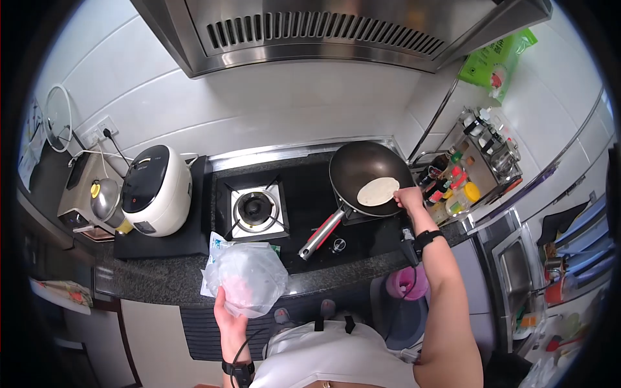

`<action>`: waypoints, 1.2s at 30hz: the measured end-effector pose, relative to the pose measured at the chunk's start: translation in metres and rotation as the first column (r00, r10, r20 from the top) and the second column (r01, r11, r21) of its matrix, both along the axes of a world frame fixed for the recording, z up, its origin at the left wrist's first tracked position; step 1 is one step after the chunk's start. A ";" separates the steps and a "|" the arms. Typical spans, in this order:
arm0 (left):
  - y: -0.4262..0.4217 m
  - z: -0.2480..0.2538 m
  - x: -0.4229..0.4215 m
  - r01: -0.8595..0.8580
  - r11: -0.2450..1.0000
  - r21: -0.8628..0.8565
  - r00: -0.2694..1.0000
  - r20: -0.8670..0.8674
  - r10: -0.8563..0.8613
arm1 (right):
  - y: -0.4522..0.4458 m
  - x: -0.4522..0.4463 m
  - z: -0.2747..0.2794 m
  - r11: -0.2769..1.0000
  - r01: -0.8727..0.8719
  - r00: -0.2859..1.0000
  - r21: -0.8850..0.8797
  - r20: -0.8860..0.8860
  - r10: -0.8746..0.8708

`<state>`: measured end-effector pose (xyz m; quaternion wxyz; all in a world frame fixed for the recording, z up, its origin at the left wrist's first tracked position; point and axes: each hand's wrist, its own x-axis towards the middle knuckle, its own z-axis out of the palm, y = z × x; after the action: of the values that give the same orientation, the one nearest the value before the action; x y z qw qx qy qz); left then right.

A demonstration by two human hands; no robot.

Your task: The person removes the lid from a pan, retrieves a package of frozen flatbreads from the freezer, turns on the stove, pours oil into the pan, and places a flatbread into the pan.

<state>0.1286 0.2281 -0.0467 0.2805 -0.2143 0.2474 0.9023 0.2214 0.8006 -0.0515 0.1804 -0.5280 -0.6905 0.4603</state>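
My right hand [410, 196] pinches the edge of a pale round flatbread [377, 192], which is over the inside of a dark wok [352, 165] on the right burner. I cannot tell whether the flatbread touches the pan. The wok's red and steel handle [322, 234] points toward me, to the left. My left hand [231, 317] has its fingers closed on a translucent plastic sheet [255, 268] over the counter's front edge; part of the fingers shows through it. Behind the sheet lies a blue and white packet [209, 284], mostly covered.
The left burner [255, 208] holds no pan. A white rice cooker [162, 204] stands left of the hob. Bottles and jars [456, 184] fill the rack at the right, near my right hand. The range hood [310, 39] overhangs the back. A pink bucket [406, 282] is below the counter.
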 end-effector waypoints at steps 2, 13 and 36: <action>-0.010 0.004 -0.001 -0.028 0.999 -0.044 0.999 -0.022 0.027 | -0.013 0.017 0.012 1.000 0.009 1.000 0.024 -0.030 -0.008; -0.038 0.010 -0.050 0.058 0.994 -0.088 0.998 -0.027 -0.061 | -0.263 0.149 0.021 0.913 -0.200 0.958 -0.356 -0.265 0.106; -0.109 -0.006 -0.001 0.133 0.957 -0.258 0.990 -0.006 -0.139 | -0.245 0.003 -0.112 0.851 -0.143 0.990 0.505 0.068 0.127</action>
<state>0.1271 0.1191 -0.0524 0.3086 -0.2206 0.3796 0.8438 0.2244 0.5552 -0.1634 0.2695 -0.4192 -0.8255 0.2651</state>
